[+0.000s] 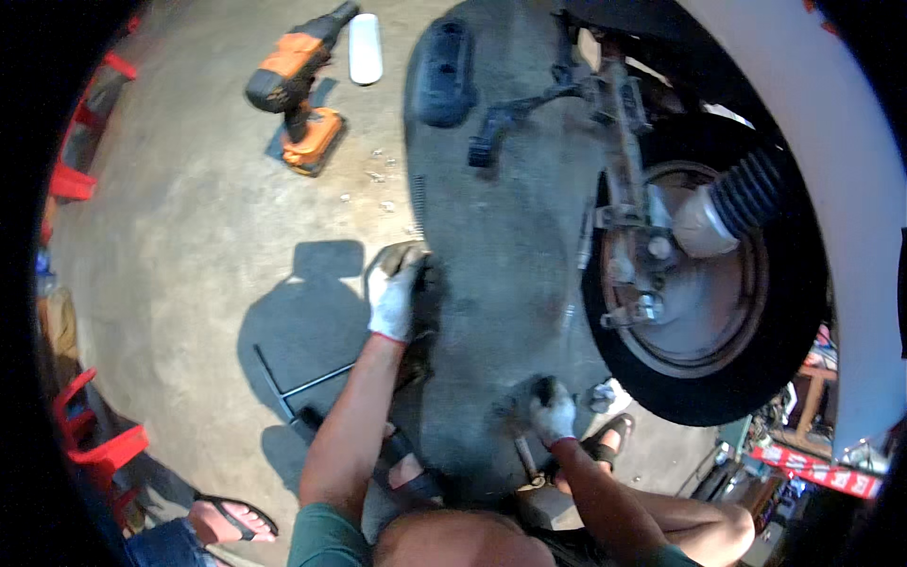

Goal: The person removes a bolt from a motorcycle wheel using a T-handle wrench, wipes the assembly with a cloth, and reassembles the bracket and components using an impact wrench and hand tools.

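Head view: dark spring [419, 200] just beyond gloved left hand [391, 288]

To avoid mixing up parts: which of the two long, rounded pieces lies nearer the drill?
The white piece, just right of the orange-and-black drill; the dark piece lies farther right.

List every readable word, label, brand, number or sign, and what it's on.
Red strip, lower right: white marks, too blurred to read.
Drill: no legible lettering.
Tire: no legible lettering.
Nothing else reads clearly.
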The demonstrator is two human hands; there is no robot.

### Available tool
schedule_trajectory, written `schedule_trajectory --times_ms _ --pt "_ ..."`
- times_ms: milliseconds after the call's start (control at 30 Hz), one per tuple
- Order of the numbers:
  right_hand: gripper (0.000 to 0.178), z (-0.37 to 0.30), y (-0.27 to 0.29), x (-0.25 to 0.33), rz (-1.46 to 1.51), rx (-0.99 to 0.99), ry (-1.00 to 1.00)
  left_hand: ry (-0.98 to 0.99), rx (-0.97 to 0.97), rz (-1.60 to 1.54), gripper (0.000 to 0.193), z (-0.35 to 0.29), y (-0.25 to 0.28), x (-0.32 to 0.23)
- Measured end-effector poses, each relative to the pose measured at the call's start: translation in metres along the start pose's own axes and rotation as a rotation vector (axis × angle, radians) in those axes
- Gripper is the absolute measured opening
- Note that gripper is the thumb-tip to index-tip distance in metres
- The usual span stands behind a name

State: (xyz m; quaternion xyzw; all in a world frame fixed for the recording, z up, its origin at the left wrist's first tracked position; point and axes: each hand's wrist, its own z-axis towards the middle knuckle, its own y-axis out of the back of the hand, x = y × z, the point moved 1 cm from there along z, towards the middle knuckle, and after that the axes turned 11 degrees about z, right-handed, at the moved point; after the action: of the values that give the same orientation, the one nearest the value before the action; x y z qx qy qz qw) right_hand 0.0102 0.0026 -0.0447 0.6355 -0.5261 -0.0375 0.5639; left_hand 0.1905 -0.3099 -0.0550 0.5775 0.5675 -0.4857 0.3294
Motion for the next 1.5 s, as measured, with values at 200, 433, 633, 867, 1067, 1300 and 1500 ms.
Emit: schedule_trajectory --times_ms 200,433,633,867,1067,1300,1500 --pt "0.021 -0.003 0.018 -0.025 0.080 0.088 0.037 0.106 0.092 -0.031 0.017 -0.029 -0.032 -0.017" --pt "0.021 -0.067 0.041 -0.013 -0.098 0.274 -0.127 0.157 0.161 0.059 0.018 -0.059 -0.024 -0.019" --pt "0.040 -0.103 0.007 -0.041 -0.315 0.304 -0.123 0.221 0.179 -0.020 0.018 -0.079 -0.024 0.000" --pt "0.021 -0.078 0.030 -0.018 0.134 0.252 -0.125 0.162 0.290 0.261 0.021 -0.118 -0.027 -0.014" --pt "0.021 -0.050 0.003 0.045 1.222 0.424 -0.566 -0.166 0.503 0.726 0.023 -0.161 -0.021 -0.004" --pt "0.026 -0.036 -0.031 0.112 1.307 0.463 -0.563 -0.094 0.380 1.056 0.044 -0.182 0.001 0.014" --pt "0.018 -0.042 0.013 0.090 1.082 0.538 -0.441 -0.136 0.386 0.994 0.033 -0.181 0.030 0.027"
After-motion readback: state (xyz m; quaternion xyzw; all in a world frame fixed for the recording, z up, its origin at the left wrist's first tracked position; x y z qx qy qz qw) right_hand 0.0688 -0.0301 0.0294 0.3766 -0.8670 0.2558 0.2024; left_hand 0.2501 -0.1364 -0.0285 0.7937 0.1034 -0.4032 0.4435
